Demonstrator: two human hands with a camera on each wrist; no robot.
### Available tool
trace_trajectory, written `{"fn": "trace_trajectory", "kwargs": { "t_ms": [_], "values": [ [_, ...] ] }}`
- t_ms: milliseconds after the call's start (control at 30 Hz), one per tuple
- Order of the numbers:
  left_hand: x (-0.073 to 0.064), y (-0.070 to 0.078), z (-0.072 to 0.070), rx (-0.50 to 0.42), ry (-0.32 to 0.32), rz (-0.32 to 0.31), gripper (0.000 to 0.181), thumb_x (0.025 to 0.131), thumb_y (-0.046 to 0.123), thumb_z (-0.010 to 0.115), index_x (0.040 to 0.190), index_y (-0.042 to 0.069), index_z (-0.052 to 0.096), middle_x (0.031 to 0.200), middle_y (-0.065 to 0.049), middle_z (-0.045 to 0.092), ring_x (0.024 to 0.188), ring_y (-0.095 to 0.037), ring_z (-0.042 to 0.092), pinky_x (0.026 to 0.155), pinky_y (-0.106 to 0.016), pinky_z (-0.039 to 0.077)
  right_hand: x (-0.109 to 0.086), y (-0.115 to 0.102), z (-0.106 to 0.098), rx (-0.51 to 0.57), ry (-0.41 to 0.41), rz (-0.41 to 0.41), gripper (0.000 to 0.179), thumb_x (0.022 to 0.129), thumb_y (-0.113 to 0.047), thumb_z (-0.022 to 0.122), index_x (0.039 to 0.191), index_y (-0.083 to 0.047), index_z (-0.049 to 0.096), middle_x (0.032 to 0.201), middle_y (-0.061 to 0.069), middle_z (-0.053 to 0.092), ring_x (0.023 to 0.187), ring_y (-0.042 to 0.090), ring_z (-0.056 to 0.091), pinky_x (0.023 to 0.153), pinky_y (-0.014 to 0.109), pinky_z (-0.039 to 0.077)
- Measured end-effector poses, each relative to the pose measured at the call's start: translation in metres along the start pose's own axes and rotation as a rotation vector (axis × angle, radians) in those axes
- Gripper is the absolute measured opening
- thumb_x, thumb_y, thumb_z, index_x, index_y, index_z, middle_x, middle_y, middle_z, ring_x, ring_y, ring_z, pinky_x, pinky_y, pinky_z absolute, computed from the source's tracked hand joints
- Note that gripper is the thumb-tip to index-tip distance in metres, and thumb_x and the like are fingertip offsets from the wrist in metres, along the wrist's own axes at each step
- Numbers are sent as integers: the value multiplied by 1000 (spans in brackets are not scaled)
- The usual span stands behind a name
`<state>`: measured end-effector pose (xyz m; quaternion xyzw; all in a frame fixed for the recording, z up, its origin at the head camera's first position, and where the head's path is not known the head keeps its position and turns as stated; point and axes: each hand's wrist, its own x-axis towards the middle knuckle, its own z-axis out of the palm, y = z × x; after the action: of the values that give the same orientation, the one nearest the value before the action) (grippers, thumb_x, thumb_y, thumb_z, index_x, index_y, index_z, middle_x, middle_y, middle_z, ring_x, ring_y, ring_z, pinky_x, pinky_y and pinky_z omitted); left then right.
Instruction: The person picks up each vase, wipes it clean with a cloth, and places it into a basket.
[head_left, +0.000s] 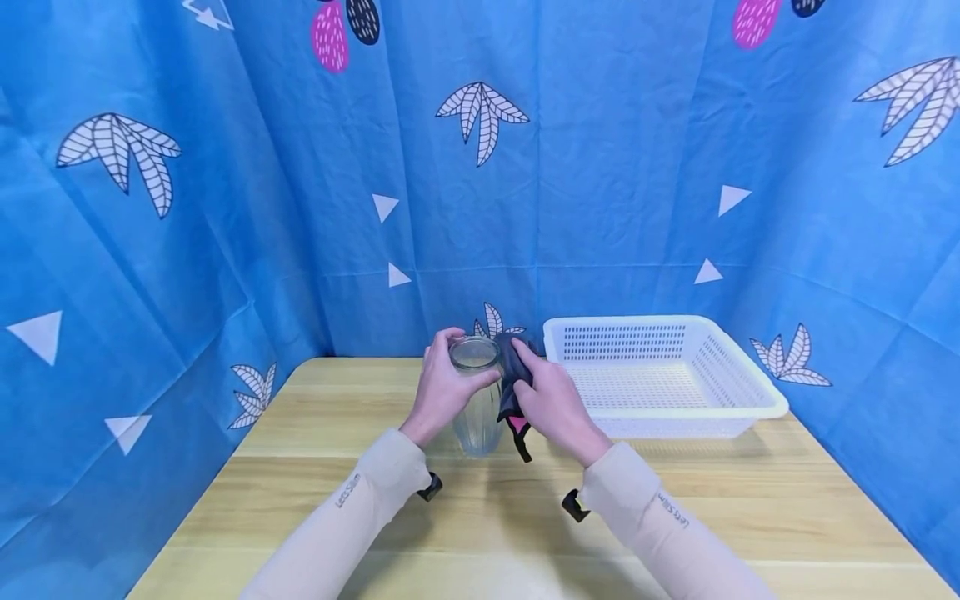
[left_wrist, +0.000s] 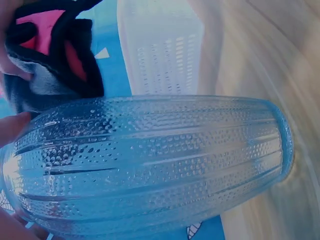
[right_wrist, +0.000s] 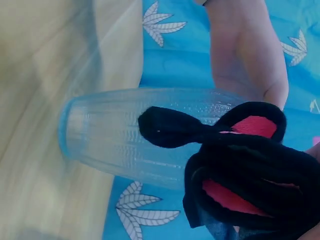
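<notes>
A clear glass vase [head_left: 477, 421] with ribs and a dotted texture stands upright on the wooden table. My left hand [head_left: 441, 385] grips it near the rim, thumb on the near side and fingers round the far left. In the left wrist view the vase [left_wrist: 165, 165] spans most of the picture. My right hand [head_left: 553, 402] holds a folded dark grey cloth [head_left: 513, 375] with black edging and a pink inner side, close against the vase's upper right. The cloth [right_wrist: 245, 170] overlaps the vase in the right wrist view, its black-edged loop hanging down.
A white plastic basket [head_left: 757, 404] with slotted walls stands at the back right of the table [head_left: 315, 467], just beyond my right hand. Behind the table hangs a blue patterned curtain [head_left: 465, 225], which also closes in both sides.
</notes>
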<state>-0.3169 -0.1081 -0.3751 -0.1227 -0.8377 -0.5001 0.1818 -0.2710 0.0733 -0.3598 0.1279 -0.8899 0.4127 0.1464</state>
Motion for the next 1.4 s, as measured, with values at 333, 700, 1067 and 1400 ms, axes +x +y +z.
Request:
{"fn": "trace_trajectory", "kwargs": {
  "t_ms": [333, 700, 1067, 1400],
  "values": [
    [3, -3, 0, -67, -63, 7, 77, 79, 30, 84, 142, 21, 41, 138, -4, 51, 123, -25, 50, 105, -48, 43, 3, 10, 14, -158, -85, 26, 66, 95, -9, 57, 156, -5, 33, 130, 26, 63, 80, 22, 64, 68, 35, 52],
    [2, -9, 2, -115, -56, 24, 79, 78, 26, 82, 145, 22, 38, 142, -2, 46, 128, -25, 49, 109, -50, 40, -4, 46, 51, -139, -320, 122, 65, 99, -13, 56, 157, -1, 30, 101, 18, 67, 46, 14, 49, 46, 31, 45],
    [1, -11, 10, -52, -4, 33, 96, 74, 46, 88, 148, 21, 33, 145, -1, 35, 131, -22, 45, 112, -49, 40, -9, 53, 48, -52, -308, 146, 66, 97, -10, 57, 157, -4, 30, 81, 11, 64, 44, 11, 45, 41, 26, 39],
    [-2, -6, 8, -7, 35, 68, 89, 75, 37, 89, 144, 23, 35, 140, -1, 40, 130, -18, 37, 110, -47, 39, -5, 27, 20, -7, -132, 64, 63, 94, -5, 57, 154, -7, 40, 91, 15, 68, 51, 16, 55, 51, 33, 47]
  ]
}}
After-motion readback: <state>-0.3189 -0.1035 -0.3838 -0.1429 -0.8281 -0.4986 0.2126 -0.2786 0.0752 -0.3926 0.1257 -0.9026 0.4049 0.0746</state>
